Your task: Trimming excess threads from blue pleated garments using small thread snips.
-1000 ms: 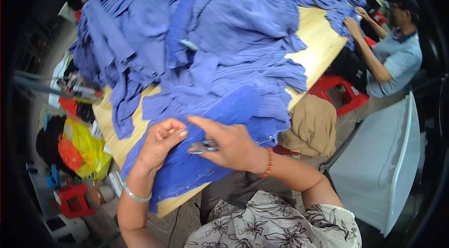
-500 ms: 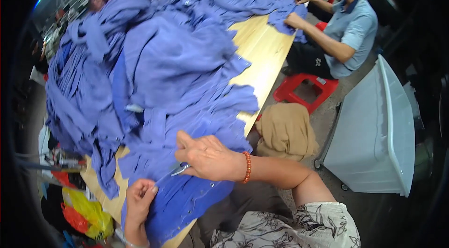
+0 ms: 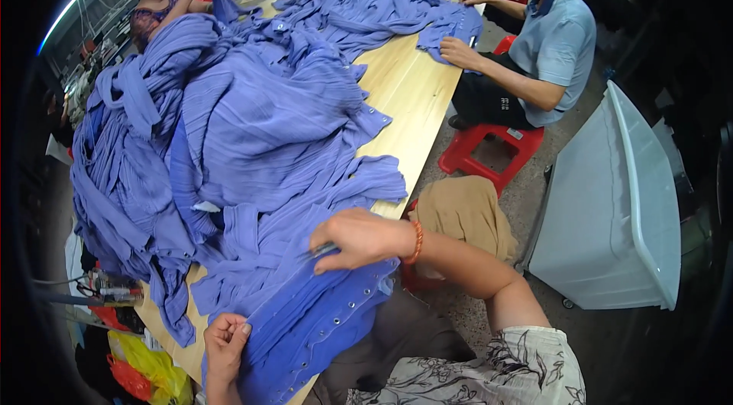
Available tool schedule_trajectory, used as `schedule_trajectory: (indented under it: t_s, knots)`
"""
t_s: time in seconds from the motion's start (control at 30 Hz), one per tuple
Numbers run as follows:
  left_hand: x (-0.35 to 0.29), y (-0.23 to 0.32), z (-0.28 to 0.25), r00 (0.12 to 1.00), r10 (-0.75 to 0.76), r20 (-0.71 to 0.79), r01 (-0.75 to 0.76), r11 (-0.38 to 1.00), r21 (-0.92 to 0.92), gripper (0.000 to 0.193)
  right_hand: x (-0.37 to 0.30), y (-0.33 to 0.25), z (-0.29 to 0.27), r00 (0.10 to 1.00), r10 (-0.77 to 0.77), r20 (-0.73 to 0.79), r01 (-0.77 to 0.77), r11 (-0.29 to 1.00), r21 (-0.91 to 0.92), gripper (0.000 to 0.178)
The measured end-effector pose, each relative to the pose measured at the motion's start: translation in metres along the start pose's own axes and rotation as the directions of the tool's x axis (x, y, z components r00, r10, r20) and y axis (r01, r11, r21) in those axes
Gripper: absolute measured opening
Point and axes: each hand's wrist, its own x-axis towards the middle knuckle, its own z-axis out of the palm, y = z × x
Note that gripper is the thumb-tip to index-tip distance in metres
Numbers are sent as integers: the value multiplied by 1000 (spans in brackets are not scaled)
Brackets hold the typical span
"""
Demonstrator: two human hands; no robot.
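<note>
One blue cloth garment with metal eyelets lies on the pale wooden table's near end; the left hand has thumb and forefinger together at its left side, the right hand clamps small metal snips.

The table is coloured pale yellow. On it, violet-blue is seen across the heaped cloth, lined with fine ribbing; a deeper blue is shown by the garment at the table's near end, dotted with silvery eyelets. Right of the table, a stool is coloured red, a cloth bundle tan and a bin greyish white. Left of it, a yellow bag and a red bag are seen. Beside its near end, an off-white blouse is patterned with dark flower outlines
</note>
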Motion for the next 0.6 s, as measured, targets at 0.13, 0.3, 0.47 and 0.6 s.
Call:
schedule_trajectory:
  t_s: [0.13,0.3,0.47,0.6]
  knots:
    - [3,4,2,999,-37,-3,37,998,58,3,0,11,-6,1000,12,3,-12,1000,12,38]
    - [6,5,1,997,-71,39,69,997,32,3,0,16,-9,997,77,-4,-77,997,19,38]
    - [3,3,-1,996,-82,28,82,997,2,4,7,41,-9,992,85,92,-109,946,305,30]
    - [4,2,-1,995,-90,37,91,995,-32,5,2,51,-16,987,121,110,-153,916,371,29]
